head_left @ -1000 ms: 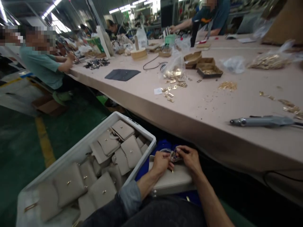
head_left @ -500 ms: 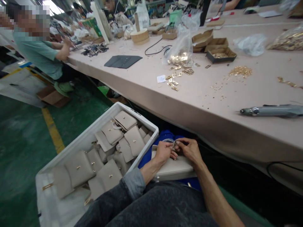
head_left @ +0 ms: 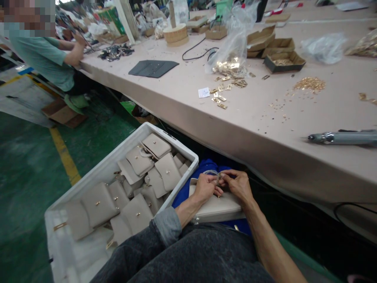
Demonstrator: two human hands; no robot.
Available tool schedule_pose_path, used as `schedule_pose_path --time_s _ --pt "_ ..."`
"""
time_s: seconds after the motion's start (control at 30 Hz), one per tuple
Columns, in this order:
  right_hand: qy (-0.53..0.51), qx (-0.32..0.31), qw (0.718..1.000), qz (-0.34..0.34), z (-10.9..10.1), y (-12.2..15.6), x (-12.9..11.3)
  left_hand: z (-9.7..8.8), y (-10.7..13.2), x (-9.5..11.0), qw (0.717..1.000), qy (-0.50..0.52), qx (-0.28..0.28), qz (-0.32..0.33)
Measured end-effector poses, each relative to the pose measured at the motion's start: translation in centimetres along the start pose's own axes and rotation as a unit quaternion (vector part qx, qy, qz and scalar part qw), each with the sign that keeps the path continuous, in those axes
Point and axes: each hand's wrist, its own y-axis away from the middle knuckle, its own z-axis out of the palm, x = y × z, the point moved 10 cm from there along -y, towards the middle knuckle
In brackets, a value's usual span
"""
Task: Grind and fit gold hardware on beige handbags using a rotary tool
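Observation:
A beige handbag [head_left: 220,208] rests on my lap over blue cloth [head_left: 183,197]. Above it, my left hand [head_left: 206,187] pinches a small gold metal buckle plate [head_left: 218,179]. My right hand [head_left: 238,186] is closed at the same plate from the other side, fingertips pressed against it. A small gold stud shows on the bag just below the fingers. The fingers partly cover the plate, and the strap or flap behind it is hard to make out.
At my left a white plastic crate [head_left: 173,202] holds several beige bags [head_left: 100,204]. On the table [head_left: 182,98] lie an electric screwdriver [head_left: 343,137], loose gold plates [head_left: 219,103], tiny gold parts [head_left: 309,84] and small boxes [head_left: 284,63]. A co-worker [head_left: 38,55] sits at the far left.
My head view has shifted slightly, so the table items appear a little further right. Both hands stay at the gold plate with almost no movement.

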Motion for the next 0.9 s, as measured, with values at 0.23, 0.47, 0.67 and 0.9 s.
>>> schedule_pose_path --time_s 0.23,0.47,0.67,0.9 --pt "0.017 -0.009 1.0 -0.001 -0.1 -0.4 0.6 -0.5 -0.4 -0.5 1.0 -0.006 0.009 0.003" --pt "0.074 -0.017 0.994 -0.075 -0.6 -0.6 -0.3 -1.0 -0.6 -1.1 0.999 -0.007 0.036 0.002" --pt "0.084 -0.022 0.992 -0.088 -0.4 -0.3 -0.6 -0.6 -0.1 -0.4 0.999 0.017 0.033 0.008" --pt "0.079 -0.023 0.993 -0.085 -0.4 -0.2 -0.6 -0.7 -0.1 -0.2 0.999 0.007 0.042 0.017"
